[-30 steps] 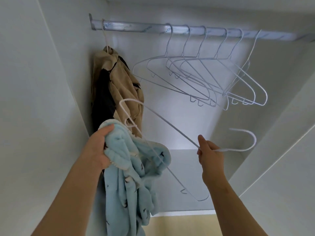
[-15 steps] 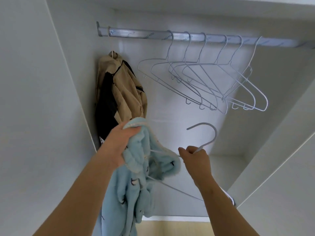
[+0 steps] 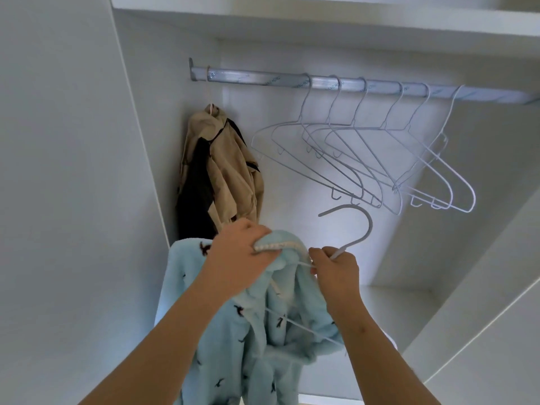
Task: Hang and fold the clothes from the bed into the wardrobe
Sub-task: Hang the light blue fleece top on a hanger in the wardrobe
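Tan jacket (image 3: 230, 171) hangs on the rail (image 3: 263, 78) by 6 spare hangers (image 3: 365, 127); left hand (image 3: 242, 258) grips the blue fleece (image 3: 222, 331), right hand (image 3: 336, 270) pinches its hanger (image 3: 368, 229), not yet hooked

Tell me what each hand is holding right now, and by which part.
The left hand grips the light blue fleece garment at its trimmed collar edge; the right hand pinches the white hanger at its neck, just below the hook.

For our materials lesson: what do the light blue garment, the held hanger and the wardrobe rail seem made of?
Light blue garment: likely fleece or plush; fuzzy, matte pile. Held hanger: probably coated wire; thin, smooth, white. Wardrobe rail: seemingly metal; silvery ribbed sheen.
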A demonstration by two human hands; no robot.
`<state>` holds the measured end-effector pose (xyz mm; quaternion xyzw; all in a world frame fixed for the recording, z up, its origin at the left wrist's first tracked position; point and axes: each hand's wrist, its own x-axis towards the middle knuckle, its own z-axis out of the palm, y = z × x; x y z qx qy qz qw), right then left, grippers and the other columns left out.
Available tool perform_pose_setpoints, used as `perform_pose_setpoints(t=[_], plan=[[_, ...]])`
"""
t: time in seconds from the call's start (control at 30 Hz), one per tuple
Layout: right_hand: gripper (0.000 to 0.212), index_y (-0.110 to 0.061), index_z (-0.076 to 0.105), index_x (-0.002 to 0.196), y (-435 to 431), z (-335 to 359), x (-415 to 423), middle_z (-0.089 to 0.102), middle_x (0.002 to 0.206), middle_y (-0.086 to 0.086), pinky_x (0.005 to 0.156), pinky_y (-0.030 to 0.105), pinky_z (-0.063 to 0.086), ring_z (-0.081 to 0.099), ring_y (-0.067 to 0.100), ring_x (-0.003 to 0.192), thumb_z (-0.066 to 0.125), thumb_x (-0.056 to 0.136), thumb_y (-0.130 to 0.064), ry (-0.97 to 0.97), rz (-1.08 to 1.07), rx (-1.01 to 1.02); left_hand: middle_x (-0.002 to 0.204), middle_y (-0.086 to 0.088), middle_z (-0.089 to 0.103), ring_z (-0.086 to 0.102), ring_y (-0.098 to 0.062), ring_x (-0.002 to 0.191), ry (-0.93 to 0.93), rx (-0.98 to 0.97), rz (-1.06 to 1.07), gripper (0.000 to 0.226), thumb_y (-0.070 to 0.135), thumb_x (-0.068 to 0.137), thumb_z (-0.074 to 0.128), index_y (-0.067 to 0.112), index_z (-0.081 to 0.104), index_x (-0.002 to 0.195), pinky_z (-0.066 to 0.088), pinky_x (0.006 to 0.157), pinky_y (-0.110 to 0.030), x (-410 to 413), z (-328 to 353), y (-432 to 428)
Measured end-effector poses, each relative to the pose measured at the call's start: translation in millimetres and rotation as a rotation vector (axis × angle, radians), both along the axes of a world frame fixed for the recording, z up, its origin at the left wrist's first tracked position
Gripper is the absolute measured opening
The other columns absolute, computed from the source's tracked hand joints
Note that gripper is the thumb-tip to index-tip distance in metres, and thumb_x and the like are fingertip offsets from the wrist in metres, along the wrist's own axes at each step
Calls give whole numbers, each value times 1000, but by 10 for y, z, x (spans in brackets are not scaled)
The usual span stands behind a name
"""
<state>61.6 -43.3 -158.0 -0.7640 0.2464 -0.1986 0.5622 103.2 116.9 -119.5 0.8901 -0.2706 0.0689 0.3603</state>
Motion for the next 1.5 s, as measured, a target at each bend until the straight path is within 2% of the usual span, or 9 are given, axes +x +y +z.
perform_pose_setpoints(t=[0.07, 0.2, 0.37, 0.57, 0.77, 0.93, 1.2, 1.37, 1.5], plan=[[44, -16, 38, 43, -14, -1, -9, 37, 39, -6, 52, 25, 30, 33, 11, 47, 54, 84, -11, -13, -5, 19, 99, 12, 53, 49, -9, 98, -290, 298, 9, 38, 57, 85, 45, 29, 63, 102, 32, 93, -31, 35, -33, -20], [52, -23, 33, 38, -69, 34, 6, 29, 36, -10, 54, 27, 29, 30, 13, 48, 56, 84, -15, -37, -3, 12, 80, 12, 59, 56, -7, 75, -47, 418, -59, 47, 73, 75, 41, 31, 55, 90, 41, 64, -24, 123, -48, -44], [37, -12, 50, 54, -58, 130, 7, 56, 53, 3, 59, 29, 42, 47, 12, 52, 63, 83, -31, -170, -78, -72, 71, 14, 56, 54, -4, 67, -19, 347, 34, 41, 73, 76, 43, 34, 53, 80, 39, 59, -20, 173, -75, -141], [20, -35, 54, 73, -169, 48, -96, 59, 81, -16, 76, 20, 37, 52, 7, 83, 68, 82, -24, -417, -334, -144, 66, 12, 55, 48, -1, 61, -47, 22, 245, 31, 63, 80, 49, 35, 49, 68, 30, 51, -17, 282, 115, -26], [8, -16, 57, 83, -239, -262, -42, 57, 83, 1, 65, 25, 38, 53, 15, 71, 64, 83, -15, -100, -375, 12, 65, 8, 63, 59, -8, 66, -49, -320, 321, 34, 58, 75, 64, 25, 62, 69, 46, 60, -26, 321, 255, 131], [56, -7, 40, 129, -116, -360, 23, 50, 113, 10, 75, 31, 43, 52, 20, 92, 68, 83, -18, 219, -77, 366, 67, 13, 67, 62, 1, 61, -16, -519, 191, 36, 62, 62, 62, 27, 64, 68, 48, 54, -12, 143, 461, 165], [50, -26, 42, 122, 18, -439, 46, 54, 108, 1, 73, 32, 48, 54, 24, 101, 70, 82, -27, 328, 235, 739, 59, 12, 67, 62, 0, 54, 3, -646, 65, 26, 49, 61, 66, 23, 64, 64, 47, 48, -10, -76, 707, 201], [32, -24, 48, 112, -6, -472, 44, 54, 98, -5, 86, 37, 40, 48, 21, 100, 66, 85, -27, 361, 237, 605, 61, 6, 69, 66, -7, 58, 104, -755, 16, 29, 48, 56, 68, 21, 67, 66, 52, 50, -17, -116, 749, 269], [28, -17, 55, 114, -26, -501, 11, 60, 119, 6, 88, 42, 49, 56, 24, 106, 60, 89, -30, 346, 309, 693, 65, 4, 70, 68, -10, 62, 128, -755, -15, 35, 57, 55, 81, 26, 72, 67, 53, 52, -19, -86, 741, 331]])
